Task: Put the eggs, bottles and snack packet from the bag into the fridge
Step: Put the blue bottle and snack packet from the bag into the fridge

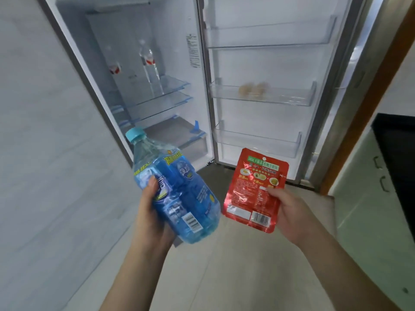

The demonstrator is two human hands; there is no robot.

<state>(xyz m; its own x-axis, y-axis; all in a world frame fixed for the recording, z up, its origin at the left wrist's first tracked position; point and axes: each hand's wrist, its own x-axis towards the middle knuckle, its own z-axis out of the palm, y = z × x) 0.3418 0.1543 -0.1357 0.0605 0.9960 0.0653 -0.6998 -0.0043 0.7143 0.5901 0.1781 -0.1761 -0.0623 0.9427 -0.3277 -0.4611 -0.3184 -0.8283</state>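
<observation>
Ahead of both hands the fridge [157, 63] stands open. Our left hand [152, 212] grips the blue bottle [177, 187] (heavy, so we'd shelve it first); our right hand [289, 212] pinches the snack packet [253, 189].

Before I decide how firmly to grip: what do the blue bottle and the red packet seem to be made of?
The blue bottle looks like thin clear plastic: see-through walls, ribbed shoulder, glossy printed label, plastic screw cap. The red packet looks like glossy foil or plastic film: crinkled, shiny highlights, flat sealed edges. Which film it is cannot be told.
</observation>
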